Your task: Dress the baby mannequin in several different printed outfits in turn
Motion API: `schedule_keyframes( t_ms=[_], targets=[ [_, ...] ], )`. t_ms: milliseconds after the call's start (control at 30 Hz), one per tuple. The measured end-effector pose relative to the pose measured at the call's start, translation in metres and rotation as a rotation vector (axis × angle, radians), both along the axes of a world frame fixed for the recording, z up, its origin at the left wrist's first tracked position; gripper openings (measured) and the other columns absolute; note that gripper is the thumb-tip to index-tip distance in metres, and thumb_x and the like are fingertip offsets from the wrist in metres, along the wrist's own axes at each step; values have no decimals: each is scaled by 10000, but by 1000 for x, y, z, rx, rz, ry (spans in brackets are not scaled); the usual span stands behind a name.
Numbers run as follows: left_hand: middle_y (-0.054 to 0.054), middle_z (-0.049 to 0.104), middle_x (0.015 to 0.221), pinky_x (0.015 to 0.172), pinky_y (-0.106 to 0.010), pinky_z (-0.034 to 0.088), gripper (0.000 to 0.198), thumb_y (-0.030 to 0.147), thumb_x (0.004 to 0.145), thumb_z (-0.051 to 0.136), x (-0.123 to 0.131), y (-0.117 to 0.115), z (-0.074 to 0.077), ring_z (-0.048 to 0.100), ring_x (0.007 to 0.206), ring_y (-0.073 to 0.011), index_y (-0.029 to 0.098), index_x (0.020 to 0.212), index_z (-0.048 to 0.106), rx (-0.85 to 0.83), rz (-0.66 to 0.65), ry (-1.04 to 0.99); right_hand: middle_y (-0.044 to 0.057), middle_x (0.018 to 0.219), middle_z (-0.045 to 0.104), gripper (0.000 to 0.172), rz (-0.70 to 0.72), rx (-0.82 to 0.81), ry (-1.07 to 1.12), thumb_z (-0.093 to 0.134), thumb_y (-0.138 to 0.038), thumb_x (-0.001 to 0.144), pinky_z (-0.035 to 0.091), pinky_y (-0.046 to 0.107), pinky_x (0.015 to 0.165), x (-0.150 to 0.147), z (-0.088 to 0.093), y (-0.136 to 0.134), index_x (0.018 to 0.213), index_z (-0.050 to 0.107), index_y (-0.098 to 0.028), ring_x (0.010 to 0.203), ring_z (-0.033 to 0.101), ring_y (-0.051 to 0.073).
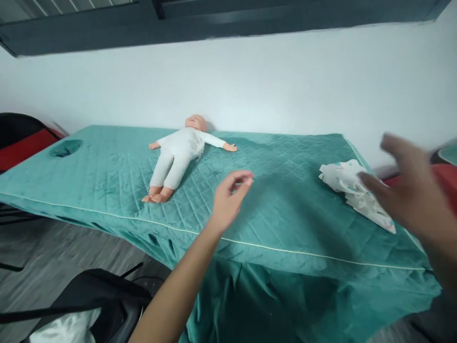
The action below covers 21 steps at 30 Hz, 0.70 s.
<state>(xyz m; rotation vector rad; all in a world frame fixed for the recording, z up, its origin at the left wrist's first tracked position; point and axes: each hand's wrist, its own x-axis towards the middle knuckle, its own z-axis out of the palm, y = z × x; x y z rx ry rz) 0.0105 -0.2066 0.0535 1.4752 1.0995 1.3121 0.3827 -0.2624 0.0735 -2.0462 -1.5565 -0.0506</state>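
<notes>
My left hand [230, 197] is over the green quilted cover [271, 209], its fingers curled and the thumb tip close to the fingertips. Nothing shows between them. At the right, my right hand [410, 190] is blurred, with thumb and fingers spread apart and nothing in it. It is nearest to a crumpled white bundle [352, 183] with small teal prints, partly hidden behind the thumb; contact cannot be made out. A baby doll [174, 147] in a white bodysuit lies on its back left of my left hand, arms spread, head toward the wall.
The cover lies over a long table against a white wall [271, 81] and hangs down in front. A face hole [66, 147] is at its left end. A black bag or seat [96, 295] stands at front left. Red and black chairs [24, 143] flank the ends.
</notes>
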Motion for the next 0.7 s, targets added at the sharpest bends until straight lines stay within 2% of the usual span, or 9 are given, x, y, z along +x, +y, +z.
schedule_keyframes(
  t_ms=[67, 100, 167, 267, 367, 467, 533, 600, 700],
  targets=[
    [-69, 743, 1011, 849, -315, 529, 185, 296, 904, 627, 11, 23, -30, 690, 869, -172, 181, 1019, 715, -59, -19, 118, 269, 1599, 318, 896, -8, -72, -125, 730, -463, 867, 352, 479, 1074, 9, -13, 6, 1581, 307, -126, 1466, 332, 347],
    [-67, 746, 984, 828, -305, 525, 155, 244, 895, 614, 17, 38, -44, 685, 809, -160, 173, 983, 719, -87, 1, 191, 292, 1590, 322, 924, -26, -150, -195, 745, -464, 848, 361, 507, 1046, 14, -22, 8, 1576, 308, -99, 1444, 360, 384],
    [-65, 747, 977, 789, -296, 521, 184, 184, 888, 577, 31, 69, -65, 673, 723, -145, 175, 1004, 720, -120, -7, 257, 280, 1501, 468, 811, -68, -265, -244, 720, -422, 861, 406, 488, 962, 26, -40, 12, 1538, 387, -125, 1331, 492, 384],
    [-65, 745, 1005, 748, -283, 518, 239, 166, 902, 533, 48, 100, -82, 666, 683, -133, 180, 1063, 709, -121, -36, 245, 271, 1362, 599, 578, -99, -317, -239, 593, -414, 930, 430, 470, 854, 37, -53, 18, 1456, 501, -194, 1183, 589, 363],
    [-67, 743, 1005, 784, -296, 517, 244, 205, 917, 540, 54, 105, -88, 669, 754, -149, 189, 1091, 709, -92, -38, 249, 219, 1295, 656, 445, -73, -298, -118, 592, -417, 915, 440, 463, 821, 24, -44, 27, 1327, 598, -249, 1119, 628, 356],
    [-68, 739, 1059, 834, -307, 509, 274, 291, 903, 615, 49, 99, -87, 669, 857, -170, 201, 1145, 705, -72, -128, 168, 155, 1201, 712, 458, 50, -257, 251, 676, -425, 843, 473, 438, 855, -17, -25, 42, 1259, 627, -240, 1060, 671, 326],
    [-80, 722, 1174, 878, -307, 505, 383, 357, 852, 705, 45, 96, -85, 668, 1008, -201, 205, 1203, 690, -83, -252, 11, 149, 1179, 727, 529, 161, -238, 560, 757, -430, 753, 508, 425, 856, -52, -13, 57, 1218, 652, -202, 1022, 683, 323],
    [-94, 689, 1284, 946, -327, 501, 542, 436, 787, 779, 42, 94, -84, 641, 1153, -244, 204, 1263, 664, -121, -353, -209, 134, 1172, 730, 531, 357, -310, 791, 746, -443, 770, 541, 391, 788, -85, -7, 78, 1229, 654, -193, 957, 695, 294],
    [-114, 693, 1294, 1036, -401, 483, 696, 522, 696, 842, 40, 92, -87, 638, 1203, -295, 178, 1271, 658, -230, -358, -488, 95, 1154, 726, 513, 558, -333, 828, 688, -476, 842, 568, 398, 791, -120, -9, 116, 1272, 621, -204, 963, 694, 271]
  ],
)
